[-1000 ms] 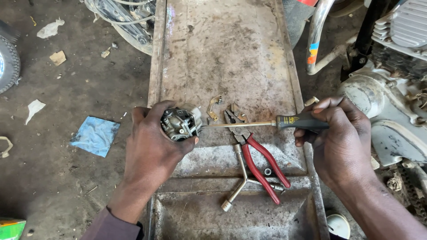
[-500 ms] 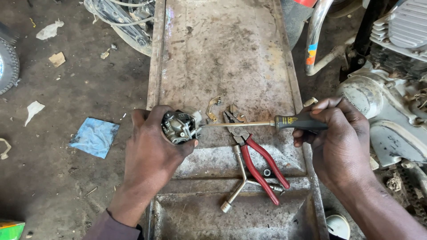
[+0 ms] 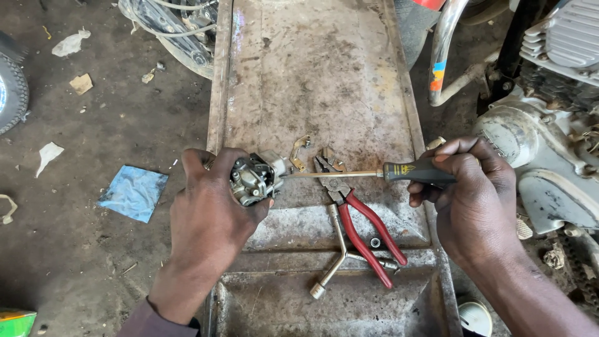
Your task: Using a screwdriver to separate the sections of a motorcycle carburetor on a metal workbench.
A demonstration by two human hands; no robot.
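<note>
My left hand grips a small grey metal carburettor over the left side of a rusty metal bench. My right hand holds a screwdriver by its black handle. The long shaft lies level and its tip is at the right side of the carburettor. Just below the shaft, red-handled pliers lie on the bench, and a three-arm socket wrench rests under them. A small bent brass piece lies next to the carburettor.
A motorcycle engine and frame stand close on the right. The dirt floor at left carries a blue cloth, paper scraps and part of a tyre. Cables and a dark part lie at the bench's upper left.
Both hands stay in about the same place. The carburettor is turned slightly in my left hand, and the screwdriver tip remains against it.
</note>
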